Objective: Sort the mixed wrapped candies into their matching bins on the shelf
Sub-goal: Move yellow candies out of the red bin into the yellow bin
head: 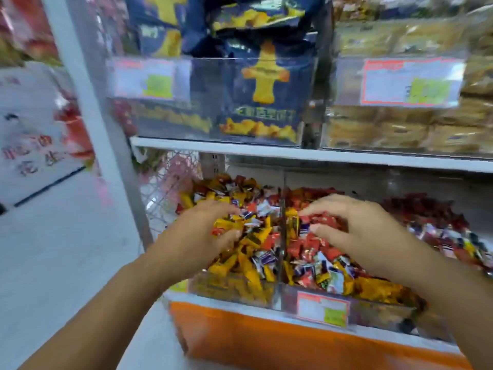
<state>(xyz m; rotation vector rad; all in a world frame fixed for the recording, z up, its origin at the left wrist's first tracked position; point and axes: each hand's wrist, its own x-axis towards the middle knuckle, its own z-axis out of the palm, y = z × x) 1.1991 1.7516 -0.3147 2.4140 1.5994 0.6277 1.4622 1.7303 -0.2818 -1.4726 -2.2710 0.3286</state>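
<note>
My left hand (pixel 205 231) is curled low in the left bin (pixel 232 292), fingers half closed on a few yellow candies (pixel 222 225); my right hand (pixel 357 231) hovers half open over the right bin (pixel 378 303), thumb and forefinger just touching red candies (pixel 320 218), whether gripping I cannot tell. The clear divider (pixel 282 236) runs away from me between the hands. Strays lie just across it: reds by my left hand, yellows (pixel 373 289) under my right wrist, so each is nearer its own bin's misfits.
</note>
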